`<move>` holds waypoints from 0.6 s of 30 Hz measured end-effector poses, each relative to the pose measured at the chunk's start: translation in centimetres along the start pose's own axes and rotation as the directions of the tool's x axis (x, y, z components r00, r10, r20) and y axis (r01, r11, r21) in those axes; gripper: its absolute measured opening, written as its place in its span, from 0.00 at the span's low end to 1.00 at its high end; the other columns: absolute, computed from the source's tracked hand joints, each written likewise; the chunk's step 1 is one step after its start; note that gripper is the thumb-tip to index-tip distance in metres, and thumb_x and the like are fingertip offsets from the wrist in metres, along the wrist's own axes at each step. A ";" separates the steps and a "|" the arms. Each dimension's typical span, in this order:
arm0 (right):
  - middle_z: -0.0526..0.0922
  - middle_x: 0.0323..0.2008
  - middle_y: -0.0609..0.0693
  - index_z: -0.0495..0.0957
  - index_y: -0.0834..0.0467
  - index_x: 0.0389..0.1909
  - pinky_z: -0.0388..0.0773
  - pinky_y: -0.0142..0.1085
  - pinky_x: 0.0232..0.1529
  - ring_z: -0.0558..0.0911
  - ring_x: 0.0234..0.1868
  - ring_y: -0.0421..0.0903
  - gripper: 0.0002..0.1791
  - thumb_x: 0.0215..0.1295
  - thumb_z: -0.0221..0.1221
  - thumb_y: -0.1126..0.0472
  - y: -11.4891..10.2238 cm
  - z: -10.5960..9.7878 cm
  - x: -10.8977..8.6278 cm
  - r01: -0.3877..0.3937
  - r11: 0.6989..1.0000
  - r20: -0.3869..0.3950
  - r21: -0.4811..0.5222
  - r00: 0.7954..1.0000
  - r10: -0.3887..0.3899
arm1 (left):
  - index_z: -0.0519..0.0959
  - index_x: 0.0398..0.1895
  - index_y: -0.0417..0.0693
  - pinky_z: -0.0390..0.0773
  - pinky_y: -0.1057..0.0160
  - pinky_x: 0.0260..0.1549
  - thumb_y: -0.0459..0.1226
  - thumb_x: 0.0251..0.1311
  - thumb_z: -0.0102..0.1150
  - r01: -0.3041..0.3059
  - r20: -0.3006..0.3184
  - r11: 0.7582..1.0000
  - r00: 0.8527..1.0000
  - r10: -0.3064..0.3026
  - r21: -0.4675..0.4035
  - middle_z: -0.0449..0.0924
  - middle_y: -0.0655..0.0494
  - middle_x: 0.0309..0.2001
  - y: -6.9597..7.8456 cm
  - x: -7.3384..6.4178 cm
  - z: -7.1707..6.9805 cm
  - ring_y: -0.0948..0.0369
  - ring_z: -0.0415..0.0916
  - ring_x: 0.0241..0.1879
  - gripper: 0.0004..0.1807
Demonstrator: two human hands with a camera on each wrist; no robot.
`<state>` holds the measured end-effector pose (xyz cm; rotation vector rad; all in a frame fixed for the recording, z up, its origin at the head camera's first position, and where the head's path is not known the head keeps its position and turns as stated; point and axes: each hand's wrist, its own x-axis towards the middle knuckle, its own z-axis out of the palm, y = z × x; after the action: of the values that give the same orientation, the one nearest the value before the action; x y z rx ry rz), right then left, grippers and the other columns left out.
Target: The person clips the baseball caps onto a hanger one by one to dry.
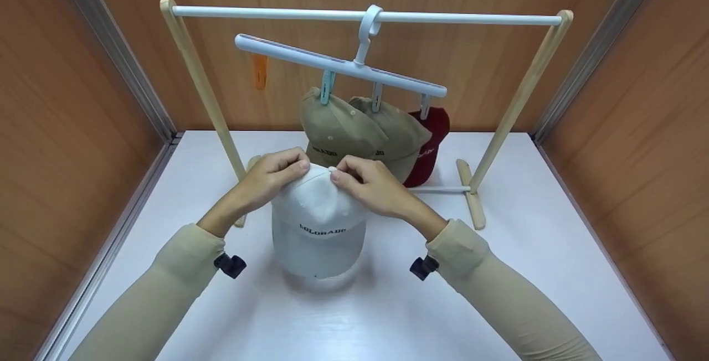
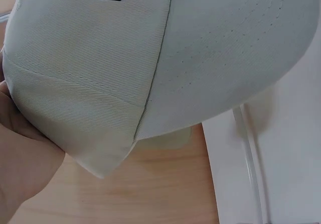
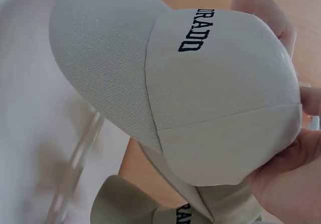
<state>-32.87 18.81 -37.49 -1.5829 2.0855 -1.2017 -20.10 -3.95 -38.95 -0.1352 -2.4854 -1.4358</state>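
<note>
A white baseball cap (image 1: 318, 200) with dark COLORADO lettering hangs above the table, its brim pointing down and toward me. My left hand (image 1: 279, 173) pinches the crown at its upper left. On the other side, my right hand (image 1: 374, 184) pinches the top near the button. In the right wrist view the white cap (image 3: 225, 78) fills the middle, with right fingers (image 3: 291, 153) gripping its crown edge. The left wrist view shows the same cap (image 2: 90, 48) close up, the left hand (image 2: 27, 153) at its edge.
A tilted pale blue hanger (image 1: 338, 65) hangs from the rack's white bar (image 1: 277, 13). Clips on it hold two khaki caps (image 1: 338, 123) and a dark red cap (image 1: 429, 150). An orange clip (image 1: 260, 72) sits at its left end. Wooden legs (image 1: 520, 95) flank it.
</note>
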 end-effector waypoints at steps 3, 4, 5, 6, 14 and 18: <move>0.84 0.35 0.49 0.82 0.59 0.45 0.77 0.35 0.38 0.79 0.37 0.40 0.14 0.82 0.56 0.52 -0.5 0.4 0.8 0.009 1.000 -0.011 -0.005 1.000 -0.009 | 0.79 0.41 0.45 0.78 0.60 0.37 0.43 0.81 0.50 0.006 -0.010 1.000 1.000 -0.006 0.001 0.78 0.54 0.36 -0.1 0.0 -1.0 0.56 0.76 0.39 0.13; 0.84 0.35 0.49 0.82 0.59 0.44 0.77 0.35 0.38 0.79 0.37 0.40 0.14 0.82 0.56 0.53 -0.7 0.6 1.1 0.012 1.000 -0.015 -0.008 1.000 -0.012 | 0.79 0.41 0.44 0.78 0.60 0.36 0.43 0.81 0.50 0.005 -0.008 1.000 1.000 -0.005 -0.005 0.78 0.53 0.36 -0.1 0.0 -1.3 0.56 0.76 0.38 0.14; 0.84 0.35 0.49 0.82 0.59 0.44 0.76 0.34 0.38 0.79 0.37 0.40 0.14 0.82 0.56 0.53 -0.9 0.7 1.3 0.014 1.000 -0.018 -0.012 1.000 -0.015 | 0.79 0.42 0.43 0.78 0.60 0.36 0.42 0.81 0.50 0.004 -0.004 1.000 1.000 -0.004 -0.014 0.78 0.53 0.37 -0.2 0.0 -1.6 0.56 0.76 0.38 0.14; 0.84 0.35 0.49 0.82 0.59 0.44 0.76 0.34 0.39 0.79 0.37 0.40 0.13 0.82 0.56 0.53 -1.1 0.8 1.6 0.016 1.000 -0.020 -0.014 1.000 -0.016 | 0.79 0.42 0.42 0.79 0.60 0.35 0.42 0.81 0.50 0.004 -0.005 1.000 1.000 -0.004 -0.020 0.78 0.52 0.37 -0.2 -0.1 -2.0 0.56 0.76 0.38 0.14; 0.84 0.37 0.50 0.82 0.60 0.46 0.75 0.32 0.39 0.78 0.38 0.40 0.13 0.82 0.56 0.54 -2.2 1.0 2.8 -0.015 1.000 0.012 0.002 1.000 0.015 | 0.79 0.41 0.38 0.78 0.60 0.36 0.41 0.81 0.49 0.014 -0.027 0.999 1.000 -0.015 -0.043 0.78 0.53 0.36 -0.1 -0.1 -3.4 0.57 0.76 0.38 0.15; 0.82 0.35 0.48 0.83 0.60 0.46 0.74 0.31 0.38 0.77 0.38 0.39 0.13 0.82 0.56 0.55 -2.8 1.0 3.5 -0.013 1.000 0.038 0.008 0.999 0.013 | 0.78 0.40 0.36 0.78 0.60 0.37 0.40 0.80 0.48 0.023 -0.037 0.999 0.999 -0.024 -0.041 0.78 0.54 0.35 0.3 -0.5 -4.1 0.57 0.77 0.37 0.16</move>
<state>-31.65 15.09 -35.16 -1.5734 2.0616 -1.1657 -18.83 -7.37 -36.91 -0.0870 -2.4373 -1.4845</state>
